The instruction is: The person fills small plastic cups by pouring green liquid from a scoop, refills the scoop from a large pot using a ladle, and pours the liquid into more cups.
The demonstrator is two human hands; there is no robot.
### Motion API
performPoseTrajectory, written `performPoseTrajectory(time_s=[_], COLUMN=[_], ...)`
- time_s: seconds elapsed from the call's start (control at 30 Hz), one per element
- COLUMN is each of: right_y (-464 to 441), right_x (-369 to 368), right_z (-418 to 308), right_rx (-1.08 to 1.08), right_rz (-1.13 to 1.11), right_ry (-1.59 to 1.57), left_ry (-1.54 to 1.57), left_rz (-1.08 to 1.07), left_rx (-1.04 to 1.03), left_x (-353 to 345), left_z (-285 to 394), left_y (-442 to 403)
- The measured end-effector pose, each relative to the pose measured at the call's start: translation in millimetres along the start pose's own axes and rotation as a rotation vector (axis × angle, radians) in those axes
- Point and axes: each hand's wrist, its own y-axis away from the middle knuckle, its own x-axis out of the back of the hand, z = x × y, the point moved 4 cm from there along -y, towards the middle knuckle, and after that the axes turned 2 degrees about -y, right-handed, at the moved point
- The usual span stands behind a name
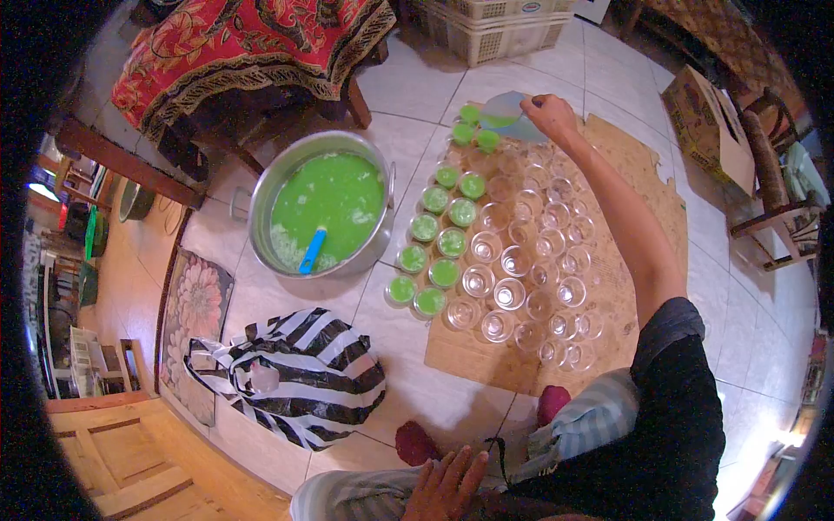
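Observation:
My right hand [551, 115] is closed on the handle of a translucent pitcher [521, 128], held tilted over the far end of the cups with green liquid inside. Just beneath and beside its spout are green-filled cups [463, 134]. Two columns of filled plastic cups [451, 242] run toward me along the left side. To their right, many clear cups [509, 293] stand without green liquid on flattened cardboard [486, 352]. My left hand [447, 486] rests on my leg, fingers stretched out, holding nothing.
A large metal pot [254, 204] of green liquid, with a blue handle [313, 252] sticking out, stands left of the cups. Nearer me lies a black-and-white striped plastic bag [326, 382]. Crates [508, 39] stand behind, a cardboard box [712, 130] and chair [769, 182] right.

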Motion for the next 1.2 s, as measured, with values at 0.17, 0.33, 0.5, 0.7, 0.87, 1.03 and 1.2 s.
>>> performPoseTrajectory(time_s=[0.17, 0.33, 0.5, 0.7, 0.87, 1.03, 1.2], right_y=[-0.5, 0.9, 3.5, -1.6, -3.3, -13.6, 8.5], right_x=[-2.9, -3.1, -1.6, -6.7, -13.9, -34.3, -15.8], right_z=[0.2, -2.3, -5.0, 8.9, 38.4, 75.9, 43.6], right_rx=[0.021, 0.017, 0.023, -0.021, -0.188, -0.173, -0.096], right_rz=[0.024, -0.006, 0.001, 0.018, -0.04, -0.105, -0.118], right_ry=[-0.003, 0.018, 0.023, -0.059, -0.392, -0.65, -0.6], left_ry=[-0.009, -0.017, -0.026, -0.036, -0.048, -0.039, -0.033], left_rz=[-0.017, -0.034, -0.05, -0.051, -0.002, -0.043, -0.04], left_rx=[0.002, 0.005, 0.008, 0.004, -0.026, 0.009, 0.012], left_x=[-0.5, -0.7, -1.2, -3.1, -3.6, 9.1, 7.5], left_z=[-0.7, -1.1, -1.0, -2.7, -2.9, 5.8, 0.5], left_y=[0.2, 0.3, 0.5, -0.1, -0.2, -3.9, -5.3])
